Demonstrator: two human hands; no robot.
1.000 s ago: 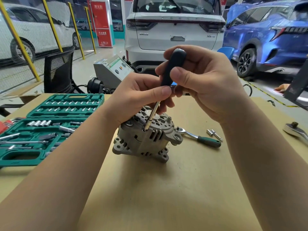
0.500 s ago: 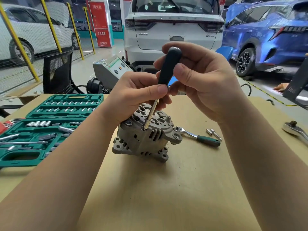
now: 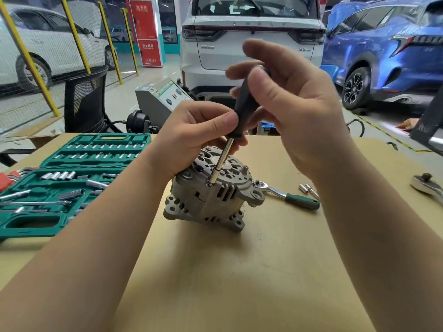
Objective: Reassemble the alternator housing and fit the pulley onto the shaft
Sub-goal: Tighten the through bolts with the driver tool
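Observation:
A grey cast alternator housing stands on the tan table top, its vented end face up. A screwdriver with a black handle and a metal shaft leans over it, tip set into a bolt hole near the housing's upper left edge. My left hand pinches the lower handle between thumb and fingers, just above the shaft. My right hand is at the top of the handle with its fingers spread loosely; thumb and fingertips still touch the handle. No pulley can be made out.
An open green socket set case lies at the left. A ratchet with a green grip and two small sockets lie right of the housing. Another metal tool sits at the far right edge. Cars and a grey machine stand behind the table.
My right hand has loosened its curl round the top of the handle and spread its fingers. The screwdriver tip stays in the same hole, and my left hand keeps its pinch.

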